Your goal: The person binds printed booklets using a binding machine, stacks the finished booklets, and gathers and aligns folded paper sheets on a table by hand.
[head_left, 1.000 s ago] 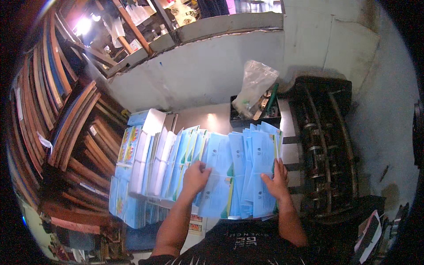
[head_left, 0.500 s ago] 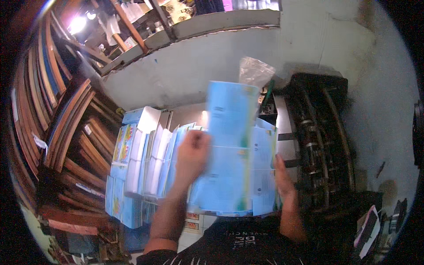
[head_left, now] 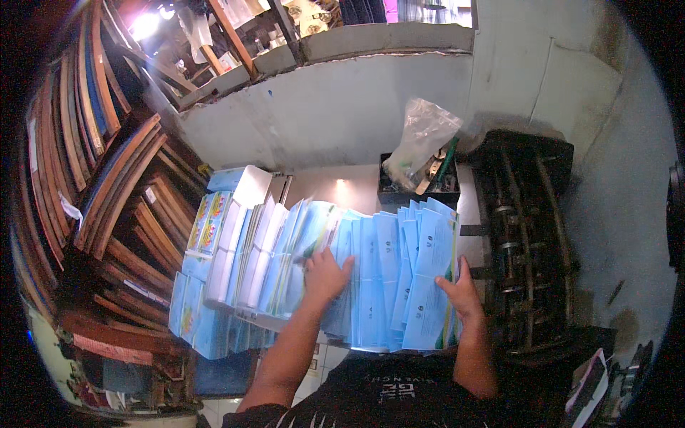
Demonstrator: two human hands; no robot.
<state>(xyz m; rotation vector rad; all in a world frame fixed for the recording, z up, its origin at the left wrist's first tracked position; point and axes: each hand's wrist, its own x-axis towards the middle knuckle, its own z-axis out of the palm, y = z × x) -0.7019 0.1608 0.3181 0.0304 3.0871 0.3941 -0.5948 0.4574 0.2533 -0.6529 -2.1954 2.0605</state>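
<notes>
Light blue printed sheets (head_left: 379, 264) stand on edge in a long overlapping row in front of me. My left hand (head_left: 327, 277) rests against sheets at the row's middle, its thumb apart from the fingers. Beside it, a pale sheet with a green edge (head_left: 311, 232) leans to the left, slightly blurred. At the row's right end my right hand (head_left: 462, 291) holds the edge of the sheets, thumb on the front face and fingers behind. Farther left stand white-sided bundles tied with string (head_left: 258, 250), next to blue bundles with colourful pictures (head_left: 208, 221).
Behind the row, a dark box (head_left: 399, 192) holds tools and a crumpled clear plastic bag (head_left: 427, 132). A dark machine with rollers (head_left: 510, 242) stands at the right. Wooden-framed boards (head_left: 118, 192) fill racks at the left. A grey wall (head_left: 321, 107) rises beyond the table.
A large blue sheet that was raised beside my left hand is now down in the row. My left hand has moved right and lower, its fingers spreading. My right hand stays at the row's end.
</notes>
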